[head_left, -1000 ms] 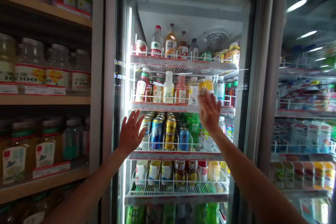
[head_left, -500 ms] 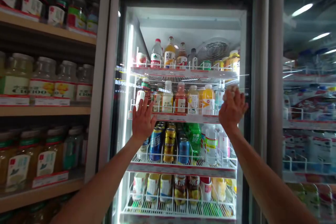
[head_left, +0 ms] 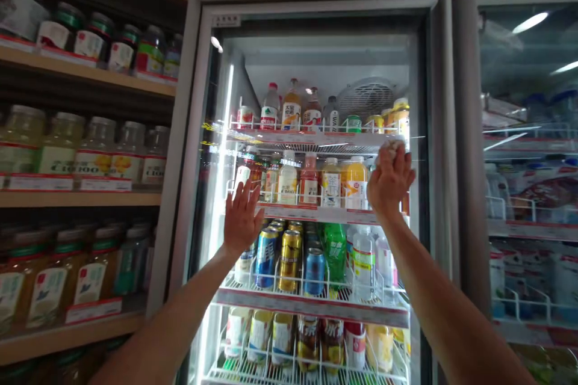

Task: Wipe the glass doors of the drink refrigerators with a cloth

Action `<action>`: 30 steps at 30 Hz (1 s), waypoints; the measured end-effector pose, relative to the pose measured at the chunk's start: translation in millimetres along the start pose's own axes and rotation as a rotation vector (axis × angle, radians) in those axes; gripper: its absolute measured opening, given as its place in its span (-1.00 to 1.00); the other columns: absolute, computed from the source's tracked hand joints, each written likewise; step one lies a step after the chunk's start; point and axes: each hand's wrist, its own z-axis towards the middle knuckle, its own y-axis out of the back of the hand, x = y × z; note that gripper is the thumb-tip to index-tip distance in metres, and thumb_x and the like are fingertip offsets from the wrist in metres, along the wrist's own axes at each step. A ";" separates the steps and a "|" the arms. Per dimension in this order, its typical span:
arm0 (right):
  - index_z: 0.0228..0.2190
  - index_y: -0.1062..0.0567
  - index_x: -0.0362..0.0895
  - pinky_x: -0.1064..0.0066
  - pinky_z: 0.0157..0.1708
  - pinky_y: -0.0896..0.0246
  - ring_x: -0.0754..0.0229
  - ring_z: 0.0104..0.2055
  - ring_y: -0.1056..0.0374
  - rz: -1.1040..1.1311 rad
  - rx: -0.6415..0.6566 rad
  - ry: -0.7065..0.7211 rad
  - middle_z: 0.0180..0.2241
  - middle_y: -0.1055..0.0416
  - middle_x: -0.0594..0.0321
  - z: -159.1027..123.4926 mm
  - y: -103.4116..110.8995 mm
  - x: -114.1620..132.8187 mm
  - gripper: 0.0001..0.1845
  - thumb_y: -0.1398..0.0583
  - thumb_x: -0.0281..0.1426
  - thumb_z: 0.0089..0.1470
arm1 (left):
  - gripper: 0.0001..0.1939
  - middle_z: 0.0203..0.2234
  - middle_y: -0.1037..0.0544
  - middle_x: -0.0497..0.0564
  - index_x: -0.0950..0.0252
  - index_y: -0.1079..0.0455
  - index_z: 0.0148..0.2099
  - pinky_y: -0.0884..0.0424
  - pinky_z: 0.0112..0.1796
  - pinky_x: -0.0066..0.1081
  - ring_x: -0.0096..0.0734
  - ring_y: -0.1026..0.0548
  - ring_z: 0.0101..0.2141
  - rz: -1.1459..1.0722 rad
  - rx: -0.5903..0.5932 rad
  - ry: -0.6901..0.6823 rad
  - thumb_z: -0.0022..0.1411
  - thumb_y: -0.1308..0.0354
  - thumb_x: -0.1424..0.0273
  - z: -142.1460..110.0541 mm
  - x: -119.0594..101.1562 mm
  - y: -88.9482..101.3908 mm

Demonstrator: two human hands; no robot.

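A closed glass door (head_left: 311, 33) of a lit drinks cooler stands in front of me. My left hand (head_left: 242, 219) rests on the glass at the left, palm forward and fingers spread, with nothing in it. At the right, my right hand (head_left: 391, 183) presses a crumpled white cloth (head_left: 394, 145) to the glass; the cloth shows above its fingertips, the rest hidden behind the hand. Bottles and cans stand on wire shelves behind the glass, among them an orange juice bottle (head_left: 356, 183) left of my right hand and a blue can (head_left: 266, 255) below my left.
Wooden shelves (head_left: 81, 198) with several rows of bottles stand on the left. A grey metal frame (head_left: 465, 132) divides this door from another glass-fronted cooler (head_left: 528, 228) on the right. Ceiling lights reflect in the glass.
The view has tilted up a little, so the cooler sits lower in it. My right hand has slid slightly left and up across the glass with the cloth. My left hand stays in place.
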 end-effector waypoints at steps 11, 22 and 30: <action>0.15 -0.12 0.03 -0.12 0.18 0.36 -0.01 0.29 0.26 0.084 0.169 0.272 0.26 0.09 0.24 -14.2 7.1 -5.7 -0.43 0.03 -0.44 0.08 | -0.43 0.26 0.06 0.09 0.24 0.15 0.29 0.14 0.19 -0.10 -0.23 0.13 0.25 0.039 0.027 0.001 0.27 0.16 0.30 -0.3 -0.4 0.4; 0.16 -0.07 0.11 0.04 0.24 0.35 0.09 0.30 0.25 0.161 0.404 0.666 0.25 0.06 0.39 -44.3 7.3 5.2 -0.38 -0.01 -0.47 0.07 | -0.43 0.25 0.04 0.11 0.26 0.10 0.29 0.16 0.19 -0.09 -0.23 0.14 0.25 0.043 0.023 0.002 0.26 0.16 0.29 -1.0 -2.4 -1.1; 0.09 -0.24 -0.06 -0.12 0.16 0.22 -0.08 0.28 0.21 0.100 0.110 0.184 0.24 0.04 0.17 15.4 -5.7 10.4 -0.49 0.02 -0.45 0.08 | -0.43 0.26 0.05 0.09 0.25 0.10 0.28 0.17 0.19 -0.11 -0.23 0.13 0.25 0.053 0.031 0.020 0.26 0.16 0.28 -1.5 -2.1 -3.0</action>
